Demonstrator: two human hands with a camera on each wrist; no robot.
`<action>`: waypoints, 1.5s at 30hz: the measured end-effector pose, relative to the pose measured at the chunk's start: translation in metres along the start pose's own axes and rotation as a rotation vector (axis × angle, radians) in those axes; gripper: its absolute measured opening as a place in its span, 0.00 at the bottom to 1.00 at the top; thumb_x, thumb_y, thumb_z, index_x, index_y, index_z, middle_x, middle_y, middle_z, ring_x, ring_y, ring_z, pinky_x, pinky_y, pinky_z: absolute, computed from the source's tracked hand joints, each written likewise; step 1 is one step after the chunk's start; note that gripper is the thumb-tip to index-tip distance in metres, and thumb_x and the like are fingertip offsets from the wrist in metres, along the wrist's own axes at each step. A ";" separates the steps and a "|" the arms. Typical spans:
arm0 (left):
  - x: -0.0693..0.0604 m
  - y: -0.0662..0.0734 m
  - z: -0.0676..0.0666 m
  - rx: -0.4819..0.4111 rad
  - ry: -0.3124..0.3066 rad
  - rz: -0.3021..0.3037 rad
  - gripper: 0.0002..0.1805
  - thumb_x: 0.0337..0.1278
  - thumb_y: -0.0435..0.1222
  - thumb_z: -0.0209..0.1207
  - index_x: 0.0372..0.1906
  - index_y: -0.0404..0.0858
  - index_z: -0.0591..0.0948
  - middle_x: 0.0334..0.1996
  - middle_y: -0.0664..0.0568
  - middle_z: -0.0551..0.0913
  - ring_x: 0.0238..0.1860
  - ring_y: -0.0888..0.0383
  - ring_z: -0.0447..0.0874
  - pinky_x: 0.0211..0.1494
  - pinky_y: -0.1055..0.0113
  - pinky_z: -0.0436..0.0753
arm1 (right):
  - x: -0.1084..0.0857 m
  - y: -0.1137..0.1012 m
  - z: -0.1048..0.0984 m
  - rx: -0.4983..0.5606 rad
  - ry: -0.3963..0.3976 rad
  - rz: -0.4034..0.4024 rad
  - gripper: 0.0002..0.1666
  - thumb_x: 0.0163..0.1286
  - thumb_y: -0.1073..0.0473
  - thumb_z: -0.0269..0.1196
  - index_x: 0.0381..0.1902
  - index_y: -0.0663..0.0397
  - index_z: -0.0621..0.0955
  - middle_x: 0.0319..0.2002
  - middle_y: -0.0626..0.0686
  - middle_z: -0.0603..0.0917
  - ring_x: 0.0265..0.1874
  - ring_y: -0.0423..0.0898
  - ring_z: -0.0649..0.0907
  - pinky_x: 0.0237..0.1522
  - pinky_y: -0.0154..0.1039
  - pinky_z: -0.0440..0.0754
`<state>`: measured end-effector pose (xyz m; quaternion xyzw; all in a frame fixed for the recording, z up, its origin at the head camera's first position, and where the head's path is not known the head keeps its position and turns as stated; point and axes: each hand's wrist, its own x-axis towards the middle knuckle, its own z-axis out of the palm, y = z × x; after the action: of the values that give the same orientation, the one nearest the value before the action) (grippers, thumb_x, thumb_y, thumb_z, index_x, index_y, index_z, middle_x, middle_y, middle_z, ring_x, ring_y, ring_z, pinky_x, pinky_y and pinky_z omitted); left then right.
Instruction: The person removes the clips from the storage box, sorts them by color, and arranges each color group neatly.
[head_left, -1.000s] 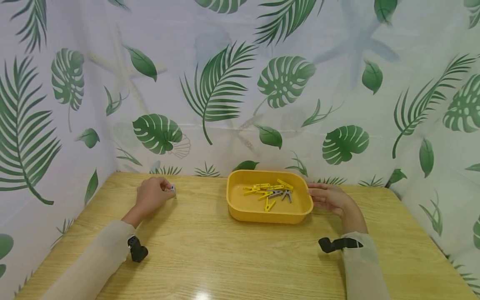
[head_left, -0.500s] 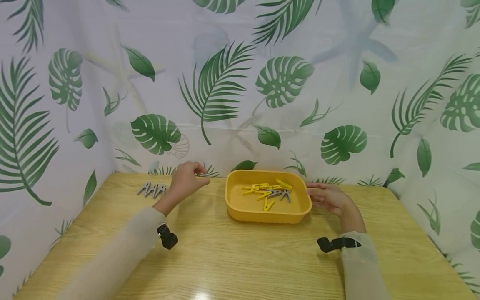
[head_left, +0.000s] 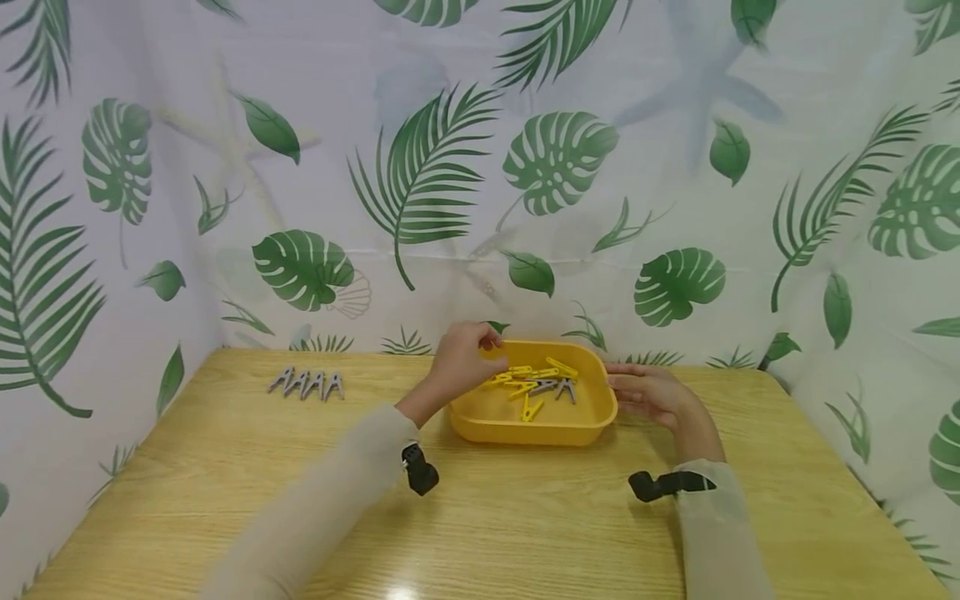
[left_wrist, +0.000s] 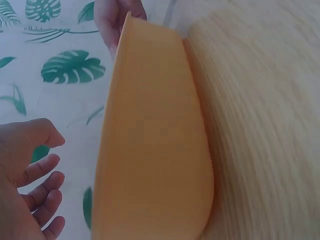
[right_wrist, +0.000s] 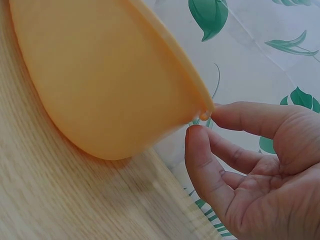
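Observation:
A yellow plastic basin [head_left: 528, 433] stands on the table, with several yellow clothespins [head_left: 531, 408] and a few grey clothespins [head_left: 566, 390] inside. My left hand [head_left: 467, 360] hovers over the basin's left rim. Its fingers are loosely bent and hold nothing; the left wrist view shows the hand [left_wrist: 30, 180] apart from the basin's outer wall [left_wrist: 155, 135]. At the opposite end, my right hand [head_left: 660, 396] pinches the right rim with thumb and finger, clearest in the right wrist view, where the fingertips meet the rim [right_wrist: 192, 85]. Several grey clothespins [head_left: 307, 383] line up on the table at the left.
The wood-grain table [head_left: 480, 517] reaches back to a white leaf-print cloth [head_left: 450, 200], which also hangs at both sides. The basin stands close to this back cloth. Each forearm wears a black wrist camera [head_left: 420, 469] over a light sleeve.
My left hand has let go of a grey clothespin at the row's right end and moved right to the basin. The right hand stays at the basin's right rim.

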<state>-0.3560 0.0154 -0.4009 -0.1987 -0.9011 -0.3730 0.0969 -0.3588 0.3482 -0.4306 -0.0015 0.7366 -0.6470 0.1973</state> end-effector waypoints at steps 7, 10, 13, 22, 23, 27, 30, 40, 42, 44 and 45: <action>0.006 0.015 0.030 0.064 -0.096 0.006 0.15 0.57 0.40 0.70 0.46 0.38 0.86 0.43 0.46 0.84 0.45 0.53 0.77 0.49 0.62 0.75 | 0.000 -0.001 0.002 0.006 -0.005 -0.007 0.36 0.76 0.59 0.61 0.74 0.70 0.63 0.41 0.39 0.88 0.41 0.37 0.87 0.46 0.34 0.86; 0.006 0.017 0.041 0.118 -0.131 0.001 0.17 0.57 0.42 0.71 0.48 0.38 0.86 0.44 0.46 0.84 0.45 0.53 0.78 0.50 0.62 0.75 | 0.000 -0.002 0.003 0.010 -0.006 -0.002 0.35 0.76 0.59 0.61 0.74 0.70 0.65 0.41 0.39 0.88 0.41 0.37 0.87 0.46 0.34 0.86; 0.006 0.016 0.050 0.176 -0.170 -0.024 0.19 0.58 0.45 0.71 0.50 0.39 0.86 0.44 0.48 0.83 0.46 0.54 0.76 0.50 0.62 0.72 | 0.001 -0.002 0.003 0.016 -0.002 0.005 0.34 0.75 0.59 0.62 0.73 0.69 0.66 0.40 0.39 0.88 0.40 0.38 0.87 0.46 0.34 0.86; 0.010 0.011 0.066 0.281 -0.228 -0.104 0.20 0.61 0.48 0.69 0.53 0.43 0.85 0.53 0.51 0.80 0.53 0.53 0.69 0.58 0.57 0.69 | 0.002 -0.002 0.003 0.008 -0.001 0.005 0.35 0.75 0.59 0.62 0.73 0.69 0.66 0.41 0.40 0.87 0.41 0.38 0.87 0.46 0.34 0.86; 0.010 0.011 0.067 0.286 -0.231 -0.107 0.19 0.61 0.48 0.69 0.52 0.43 0.85 0.53 0.51 0.80 0.53 0.53 0.69 0.58 0.57 0.69 | 0.001 -0.002 0.003 0.009 -0.002 0.005 0.35 0.75 0.59 0.62 0.73 0.69 0.66 0.41 0.40 0.87 0.41 0.38 0.87 0.46 0.34 0.86; 0.012 0.010 0.069 0.308 -0.240 -0.120 0.18 0.61 0.48 0.69 0.50 0.43 0.86 0.52 0.51 0.79 0.54 0.52 0.69 0.59 0.56 0.69 | 0.000 -0.003 0.003 0.012 -0.002 0.003 0.34 0.75 0.59 0.61 0.73 0.70 0.66 0.41 0.40 0.87 0.41 0.38 0.87 0.46 0.35 0.86; 0.014 0.009 0.071 0.329 -0.243 -0.122 0.17 0.61 0.48 0.69 0.49 0.43 0.86 0.52 0.51 0.79 0.54 0.52 0.69 0.58 0.56 0.69 | -0.001 -0.003 0.003 0.009 -0.001 0.000 0.34 0.76 0.59 0.61 0.73 0.70 0.65 0.41 0.40 0.88 0.41 0.38 0.87 0.46 0.35 0.86; 0.019 0.009 0.077 0.393 -0.242 -0.121 0.15 0.59 0.49 0.70 0.43 0.44 0.88 0.48 0.52 0.80 0.49 0.53 0.69 0.52 0.58 0.68 | 0.000 0.001 0.000 0.013 -0.004 -0.001 0.34 0.75 0.59 0.62 0.72 0.68 0.67 0.41 0.40 0.88 0.41 0.38 0.87 0.46 0.35 0.86; 0.019 0.009 0.078 0.408 -0.240 -0.120 0.15 0.58 0.50 0.70 0.43 0.45 0.88 0.49 0.52 0.80 0.50 0.53 0.70 0.53 0.58 0.68 | 0.001 0.001 0.000 0.021 0.001 0.003 0.33 0.75 0.59 0.63 0.72 0.67 0.68 0.41 0.40 0.88 0.41 0.39 0.87 0.46 0.35 0.86; 0.020 0.009 0.078 0.420 -0.237 -0.117 0.15 0.58 0.50 0.71 0.41 0.45 0.88 0.48 0.52 0.81 0.50 0.53 0.70 0.53 0.58 0.69 | 0.000 0.001 -0.001 0.023 0.002 0.002 0.34 0.74 0.59 0.63 0.72 0.68 0.68 0.42 0.40 0.88 0.41 0.39 0.87 0.46 0.35 0.86; 0.020 0.009 0.079 0.427 -0.236 -0.113 0.14 0.58 0.50 0.71 0.40 0.45 0.88 0.48 0.53 0.81 0.49 0.53 0.71 0.52 0.58 0.69 | 0.000 0.001 -0.001 0.024 0.003 0.002 0.34 0.74 0.58 0.63 0.72 0.68 0.68 0.42 0.40 0.88 0.41 0.39 0.87 0.46 0.35 0.86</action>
<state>-0.3723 0.0828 -0.4441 -0.1650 -0.9743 -0.1529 0.0097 -0.3592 0.3488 -0.4311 0.0025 0.7291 -0.6555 0.1970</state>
